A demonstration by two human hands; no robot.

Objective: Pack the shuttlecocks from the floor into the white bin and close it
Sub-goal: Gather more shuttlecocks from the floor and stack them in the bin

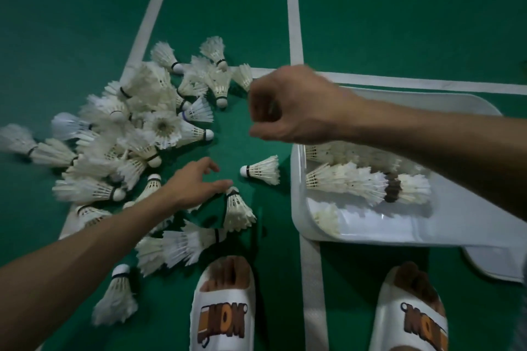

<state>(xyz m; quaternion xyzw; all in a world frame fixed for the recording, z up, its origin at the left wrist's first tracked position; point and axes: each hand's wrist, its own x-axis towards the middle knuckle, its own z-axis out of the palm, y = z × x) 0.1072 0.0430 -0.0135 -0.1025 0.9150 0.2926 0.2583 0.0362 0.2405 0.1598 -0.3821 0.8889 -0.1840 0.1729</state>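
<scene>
- On a green court floor crossed by white lines, a loose pile of shuttlecocks (pixel 137 134) lies to the left, well short of packed.
- White bin (pixel 296 208) sits to the right, just beside the pile, with nested shuttlecocks (pixel 348 179) lying on their sides in it.
- Left hand (pixel 191 185) reaches low with fingers spread wide, holding nothing, one fingertip at the cork of a nearby shuttlecock (pixel 236 208).
- Right hand (pixel 293 105) hovers between pile and bin with fingers curled. It is blurred, so I cannot tell whether it holds anything.
- Risk: a rushed grab with spread fingers could crush or bend feathers, or knock the lone shuttlecock (pixel 262 170) further off.
- Risk: the left slipper (pixel 222 308) stands close to several shuttlecocks; a shifted foot could flatten them.
- Risk: the right forearm crosses above the bin, and dropping it could catch the rim or scatter the nested row.
- Risk: a flat white lid (pixel 490 262) seems to lie partly under the bin; tugging it free could tip the contents.
</scene>
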